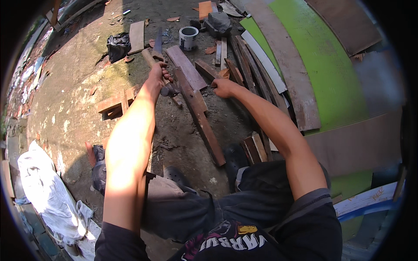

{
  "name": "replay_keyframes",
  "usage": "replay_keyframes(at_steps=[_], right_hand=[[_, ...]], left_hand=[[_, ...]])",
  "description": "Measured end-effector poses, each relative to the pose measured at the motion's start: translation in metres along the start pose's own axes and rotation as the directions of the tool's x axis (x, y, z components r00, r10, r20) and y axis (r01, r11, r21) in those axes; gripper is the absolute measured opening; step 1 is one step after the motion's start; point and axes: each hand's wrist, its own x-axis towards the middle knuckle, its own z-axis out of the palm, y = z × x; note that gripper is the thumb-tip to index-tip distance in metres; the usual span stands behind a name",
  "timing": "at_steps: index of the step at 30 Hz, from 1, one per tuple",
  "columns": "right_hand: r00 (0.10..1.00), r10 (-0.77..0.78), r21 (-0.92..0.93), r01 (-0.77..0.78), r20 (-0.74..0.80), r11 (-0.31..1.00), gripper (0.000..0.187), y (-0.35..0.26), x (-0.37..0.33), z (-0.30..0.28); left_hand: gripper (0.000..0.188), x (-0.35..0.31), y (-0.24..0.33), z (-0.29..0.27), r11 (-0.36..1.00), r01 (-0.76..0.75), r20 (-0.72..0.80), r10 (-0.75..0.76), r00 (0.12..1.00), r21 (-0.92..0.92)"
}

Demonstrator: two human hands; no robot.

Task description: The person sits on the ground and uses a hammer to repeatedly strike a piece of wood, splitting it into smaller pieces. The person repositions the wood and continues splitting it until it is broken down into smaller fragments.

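Observation:
My left hand is closed round the wooden handle of a hammer, whose dark head points back toward me. My right hand grips the near end of a short wooden board, fingers wrapped over it. Between the two hands a long brown wooden plank lies on the ground, running down toward my right shoe. A wider, paler board lies just beyond it. Past my left hand lies a handsaw, its blade pointing away.
A white bucket and a grey stone block stand at the far side. Long timber strips and green panels fill the right. Joined wood scraps, a black plastic bag and white sacking lie on the left.

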Motion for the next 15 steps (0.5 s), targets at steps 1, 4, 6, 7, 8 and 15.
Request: replay_keyframes(at_steps=[1, 4, 6, 7, 8, 15], right_hand=[[0.999, 0.031, 0.017, -0.031, 0.014, 0.999, 0.048, 0.003, 0.01, 0.021], [0.957, 0.285, 0.195, -0.292, 0.061, 0.936, 0.058, 0.009, 0.009, 0.069], [0.968, 0.246, 0.307, -0.249, 0.05, 0.918, 0.064, 0.016, 0.013, 0.097], [0.974, 0.228, 0.363, -0.217, 0.015, 0.906, 0.065, 0.017, 0.011, 0.112], [0.975, 0.219, 0.402, -0.194, -0.018, 0.895, 0.066, 0.02, 0.02, 0.118], [0.998, 0.049, 0.445, -0.024, -0.045, 0.895, 0.072, -0.009, 0.046, 0.122]], left_hand=[[0.029, -0.001, 0.001, -0.006, 0.999, -0.011, -0.067, 0.013, 0.998, 0.031], [0.019, -0.011, -0.016, -0.009, 0.988, -0.036, -0.223, 0.069, 0.972, 0.149], [0.018, -0.027, -0.029, -0.002, 0.956, -0.079, -0.343, 0.177, 0.923, 0.282], [0.018, -0.033, -0.036, -0.002, 0.933, -0.081, -0.396, 0.226, 0.89, 0.351], [0.018, -0.034, -0.038, -0.005, 0.914, -0.07, -0.43, 0.254, 0.866, 0.4], [0.029, -0.058, -0.102, -0.036, 0.724, 0.114, -0.505, 0.351, 0.788, 0.681]])
